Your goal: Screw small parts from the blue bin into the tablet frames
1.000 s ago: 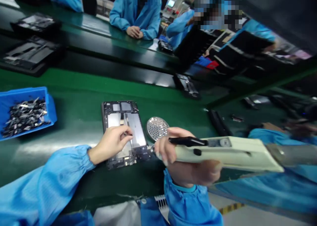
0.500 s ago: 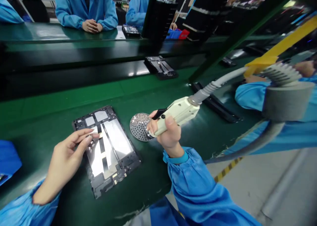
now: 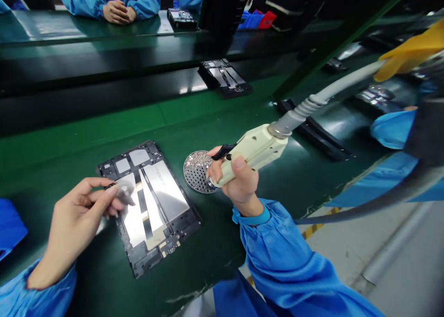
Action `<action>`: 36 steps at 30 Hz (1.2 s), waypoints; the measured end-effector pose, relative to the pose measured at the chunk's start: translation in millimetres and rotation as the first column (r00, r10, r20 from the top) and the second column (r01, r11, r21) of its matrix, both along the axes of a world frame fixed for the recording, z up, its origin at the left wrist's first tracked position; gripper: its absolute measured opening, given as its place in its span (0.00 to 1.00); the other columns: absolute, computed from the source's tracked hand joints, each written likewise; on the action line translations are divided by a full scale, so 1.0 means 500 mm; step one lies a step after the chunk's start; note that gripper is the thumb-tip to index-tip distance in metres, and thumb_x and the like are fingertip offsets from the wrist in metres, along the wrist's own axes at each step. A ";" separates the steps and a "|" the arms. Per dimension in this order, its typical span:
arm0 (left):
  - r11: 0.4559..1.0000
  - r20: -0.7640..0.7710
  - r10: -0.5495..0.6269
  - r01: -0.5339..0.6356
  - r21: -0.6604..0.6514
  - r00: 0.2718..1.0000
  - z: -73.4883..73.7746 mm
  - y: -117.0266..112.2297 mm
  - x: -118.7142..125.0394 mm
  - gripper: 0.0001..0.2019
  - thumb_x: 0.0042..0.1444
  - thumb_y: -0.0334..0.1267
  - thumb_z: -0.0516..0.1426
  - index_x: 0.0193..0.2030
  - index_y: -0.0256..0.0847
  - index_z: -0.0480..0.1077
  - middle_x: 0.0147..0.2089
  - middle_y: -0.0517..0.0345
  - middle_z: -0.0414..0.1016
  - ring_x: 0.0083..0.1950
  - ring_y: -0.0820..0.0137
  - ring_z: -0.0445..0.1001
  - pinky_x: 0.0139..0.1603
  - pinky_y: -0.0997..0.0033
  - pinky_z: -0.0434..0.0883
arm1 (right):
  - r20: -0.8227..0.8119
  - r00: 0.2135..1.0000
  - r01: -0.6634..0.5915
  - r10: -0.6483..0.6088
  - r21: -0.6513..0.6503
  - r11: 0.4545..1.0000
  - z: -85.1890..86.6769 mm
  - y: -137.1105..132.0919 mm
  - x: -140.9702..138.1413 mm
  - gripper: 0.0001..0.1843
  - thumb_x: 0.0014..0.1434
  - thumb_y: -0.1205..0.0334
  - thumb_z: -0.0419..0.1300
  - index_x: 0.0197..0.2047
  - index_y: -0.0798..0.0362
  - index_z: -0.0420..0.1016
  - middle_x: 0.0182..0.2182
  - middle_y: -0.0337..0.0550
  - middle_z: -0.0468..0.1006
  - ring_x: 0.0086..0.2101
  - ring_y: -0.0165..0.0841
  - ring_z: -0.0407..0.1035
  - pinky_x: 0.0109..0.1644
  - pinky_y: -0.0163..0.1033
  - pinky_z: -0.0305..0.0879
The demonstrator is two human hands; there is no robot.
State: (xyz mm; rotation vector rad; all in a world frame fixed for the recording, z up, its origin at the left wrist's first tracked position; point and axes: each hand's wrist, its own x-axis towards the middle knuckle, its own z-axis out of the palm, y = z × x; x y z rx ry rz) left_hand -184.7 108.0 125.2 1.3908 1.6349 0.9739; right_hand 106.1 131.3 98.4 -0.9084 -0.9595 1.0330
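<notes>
An opened tablet (image 3: pixel 180 199) lies on the green bench, its silver battery and dark frame showing. My left hand (image 3: pixel 78 210) is over its left edge. Thumb and forefinger pinch a small piece of clear film (image 3: pixel 125 192) with a dark end, raised above the tablet. My right hand (image 3: pixel 239 180) is wrapped round a cream electric screwdriver (image 3: pixel 262 146) with a black lever, a finger by the lever. The front end of the screwdriver is at the edge of a round perforated screw plate (image 3: pixel 198 169) holding small screws; its tip is hidden.
A grey cable (image 3: pixel 347 83) runs from the screwdriver up to a yellow hanger (image 3: pixel 416 48). Beyond are a second tablet (image 3: pixel 225 78) and a long black tray (image 3: pixel 317 134). A blue bin (image 3: pixel 12 226) stands at left. A co-worker's clasped hands (image 3: pixel 120 12) rest on the far bench.
My left hand has lifted away from the tablet's battery and moved left, and the clear film now shows in its fingers. The right hand keeps the screwdriver at the screw plate. The view has tilted down.
</notes>
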 end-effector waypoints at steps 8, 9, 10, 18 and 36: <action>0.998 -0.038 0.061 -0.060 0.016 0.997 0.008 -0.003 0.001 0.17 0.49 0.57 0.71 0.37 0.48 0.81 0.31 0.59 0.84 0.28 0.63 0.79 0.27 0.67 0.77 | 0.030 1.000 -0.002 0.002 0.006 1.000 -0.002 0.000 -0.003 0.28 0.54 0.30 0.67 0.35 0.50 0.79 0.12 0.29 0.64 0.14 0.29 0.58 0.23 0.42 0.65; 0.997 -0.021 0.078 -0.078 0.003 0.997 0.009 -0.002 0.001 0.18 0.47 0.57 0.72 0.38 0.47 0.81 0.33 0.57 0.85 0.30 0.62 0.81 0.28 0.67 0.78 | 0.035 0.999 -0.004 0.004 0.005 1.000 -0.002 0.001 -0.003 0.28 0.54 0.31 0.67 0.35 0.50 0.79 0.12 0.30 0.65 0.14 0.29 0.59 0.23 0.42 0.65; 0.996 0.005 0.094 -0.094 -0.013 0.996 0.009 -0.001 0.001 0.20 0.46 0.56 0.73 0.39 0.46 0.81 0.35 0.55 0.86 0.33 0.61 0.82 0.29 0.67 0.79 | 0.037 0.999 -0.006 0.006 0.002 1.000 -0.001 0.002 -0.004 0.28 0.54 0.32 0.67 0.37 0.50 0.80 0.12 0.30 0.65 0.14 0.30 0.59 0.24 0.42 0.65; 0.990 0.251 0.131 -0.140 0.020 0.959 -0.023 0.028 -0.010 0.19 0.48 0.51 0.71 0.36 0.37 0.76 0.35 0.47 0.85 0.30 0.66 0.80 0.29 0.70 0.76 | -0.073 0.997 -0.020 0.025 0.075 0.997 0.038 -0.024 0.031 0.28 0.48 0.34 0.69 0.36 0.51 0.88 0.11 0.37 0.64 0.13 0.32 0.57 0.21 0.45 0.55; 0.973 0.201 0.209 -0.224 0.054 0.957 -0.073 0.065 -0.078 0.16 0.46 0.46 0.71 0.34 0.38 0.74 0.35 0.48 0.86 0.34 0.65 0.82 0.25 0.75 0.74 | -0.329 0.921 0.037 -0.208 -0.457 0.889 -0.045 -0.011 0.115 0.37 0.27 0.28 0.69 0.40 0.38 0.86 0.12 0.45 0.59 0.18 0.41 0.56 0.29 0.65 0.53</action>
